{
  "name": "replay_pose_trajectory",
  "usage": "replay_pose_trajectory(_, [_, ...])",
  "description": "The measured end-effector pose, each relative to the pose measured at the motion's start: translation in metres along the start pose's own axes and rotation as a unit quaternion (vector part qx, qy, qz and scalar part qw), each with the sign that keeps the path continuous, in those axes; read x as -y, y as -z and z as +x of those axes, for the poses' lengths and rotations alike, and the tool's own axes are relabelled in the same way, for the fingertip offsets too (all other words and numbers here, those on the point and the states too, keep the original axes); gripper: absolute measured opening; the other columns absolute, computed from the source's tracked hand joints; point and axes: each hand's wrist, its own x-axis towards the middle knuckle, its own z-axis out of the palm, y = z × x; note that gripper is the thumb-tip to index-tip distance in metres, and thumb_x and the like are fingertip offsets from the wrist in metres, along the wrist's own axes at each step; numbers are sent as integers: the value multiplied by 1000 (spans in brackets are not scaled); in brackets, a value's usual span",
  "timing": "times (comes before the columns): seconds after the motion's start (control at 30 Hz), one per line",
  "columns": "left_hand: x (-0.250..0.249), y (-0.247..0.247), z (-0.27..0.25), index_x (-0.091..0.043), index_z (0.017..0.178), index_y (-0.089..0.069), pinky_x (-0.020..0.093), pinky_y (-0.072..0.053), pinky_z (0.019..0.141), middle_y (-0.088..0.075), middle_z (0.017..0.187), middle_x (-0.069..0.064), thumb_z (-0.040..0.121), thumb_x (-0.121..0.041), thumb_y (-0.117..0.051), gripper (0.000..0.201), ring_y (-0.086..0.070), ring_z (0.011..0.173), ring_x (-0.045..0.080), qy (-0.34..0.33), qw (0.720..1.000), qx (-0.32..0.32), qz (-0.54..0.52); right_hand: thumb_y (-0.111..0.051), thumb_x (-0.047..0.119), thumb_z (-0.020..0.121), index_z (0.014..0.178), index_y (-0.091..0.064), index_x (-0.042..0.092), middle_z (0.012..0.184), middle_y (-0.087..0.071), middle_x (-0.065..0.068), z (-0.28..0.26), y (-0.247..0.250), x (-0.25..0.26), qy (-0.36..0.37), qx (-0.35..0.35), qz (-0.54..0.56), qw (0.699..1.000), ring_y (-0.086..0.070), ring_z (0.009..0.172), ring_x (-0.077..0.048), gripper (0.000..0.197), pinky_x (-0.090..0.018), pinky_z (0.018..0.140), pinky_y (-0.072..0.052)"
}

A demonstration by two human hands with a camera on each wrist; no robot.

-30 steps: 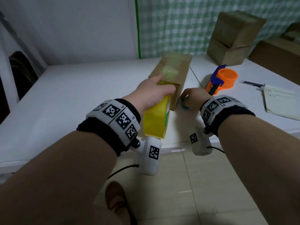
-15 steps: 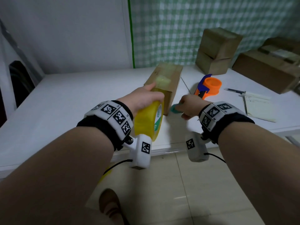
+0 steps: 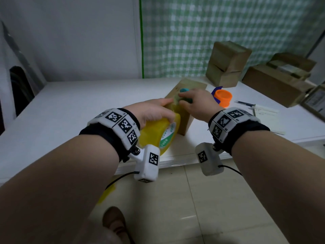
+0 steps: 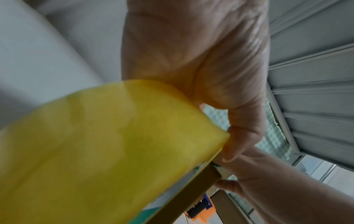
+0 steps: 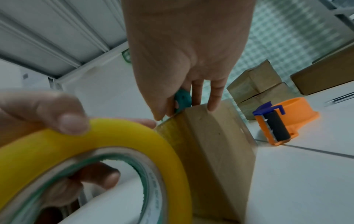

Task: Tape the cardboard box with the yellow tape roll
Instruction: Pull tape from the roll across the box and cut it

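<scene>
A brown cardboard box [image 3: 185, 122] lies lengthwise on the white table [image 3: 73, 106]. My left hand [image 3: 163, 110] grips the yellow tape roll [image 3: 156, 133] at the box's near end, thumb on the rim and a finger inside the core. In the right wrist view a strip of tape runs from the tape roll [image 5: 122, 136] onto the box [image 5: 216, 144]. My right hand [image 3: 184, 100] rests on the box top near that end and pinches a small teal tool [image 3: 185, 90]. The right wrist view shows the teal tool [image 5: 182, 98] between thumb and fingers, fingertips touching the cardboard.
An orange tape dispenser [image 3: 223, 95] with a blue blade guard stands right of the box. Behind it are stacked cardboard boxes [image 3: 227, 63] and a long box [image 3: 274, 85]. A pen and papers [image 3: 263, 110] lie at the right. The table edge [image 3: 175, 160] runs under my wrists.
My right hand has risen from the table beside the box's near end onto the box top, carrying the teal tool. The left hand keeps the roll at the near end.
</scene>
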Motion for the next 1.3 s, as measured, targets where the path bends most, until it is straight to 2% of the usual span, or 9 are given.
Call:
replay_pose_trajectory(0.1, [3,1,-1,-33,142,-35,47,-52,92,-57,124,10,77,-17,-71,76,-60,106,33,7,999,-29,-36,-49,44,91,134,-52,24,133,-48,-15,-2,-7,1,11,15,-41,999,-38,128,-32,47,-41,106,-31])
replay_pose_trajectory(0.27, [6,-1,0,-9,127,-53,46,-52,93,-66,114,14,87,-37,-61,49,-65,101,32,20,996,-63,-58,-47,52,89,136,-49,26,136,-45,-13,-2,-10,1,18,6,-96,995,-36,125,-33,53,-43,104,-34])
replay_pose_trajectory(0.4, [5,-6,0,-4,120,-55,33,-54,74,-67,94,12,92,-30,-57,38,-65,81,25,18,996,-49,-78,-44,55,89,140,-44,25,136,-45,-14,3,-16,3,19,-5,-138,990,-36,124,-36,58,-44,105,-34])
replay_pose_trajectory(0.47, [4,-7,-1,-3,117,-56,32,-53,72,-65,86,10,92,-27,-57,35,-63,75,23,18,996,-47,-76,-44,56,88,140,-44,25,137,-44,-14,4,-17,4,16,-4,-147,989,-35,125,-36,60,-44,106,-33])
replay_pose_trajectory(0.93, [8,-5,-4,-5,119,-54,36,-53,70,-65,89,15,91,-25,-57,35,-63,74,27,62,995,-31,-75,-52,64,79,142,-41,28,140,-40,-11,6,-15,4,-5,9,-123,992,-31,129,-34,73,-45,109,-31])
replay_pose_trajectory(1.1, [6,-6,-5,-10,95,-56,36,-53,71,-64,85,13,91,-26,-58,17,-63,75,27,70,994,-48,-74,-52,62,81,142,-41,27,139,-41,-12,3,-10,8,-1,20,-133,991,-33,127,-35,71,-45,108,-32])
replay_pose_trajectory(1.2, [7,-6,-3,-11,95,-56,43,-53,84,-66,90,15,90,-29,-58,19,-64,84,31,79,993,-51,-77,-47,54,89,129,-57,23,127,-51,-14,6,3,9,-9,42,-95,995,-45,116,-31,52,-41,97,-40])
replay_pose_trajectory(1.27, [7,-6,-2,-12,93,-56,43,-53,85,-65,90,15,90,-30,-58,19,-63,83,31,84,992,-54,-77,-41,40,96,107,-69,13,111,-62,-16,6,12,10,-7,10,-18,1000,-57,98,-27,40,-35,80,-44])
replay_pose_trajectory(1.3, [8,-6,-2,-11,92,-57,43,-52,85,-65,90,15,90,-30,-58,19,-63,83,32,86,992,-55,-77,-40,34,98,105,-70,13,110,-65,-14,4,15,10,-4,-15,10,1000,-60,99,-27,37,-33,77,-44])
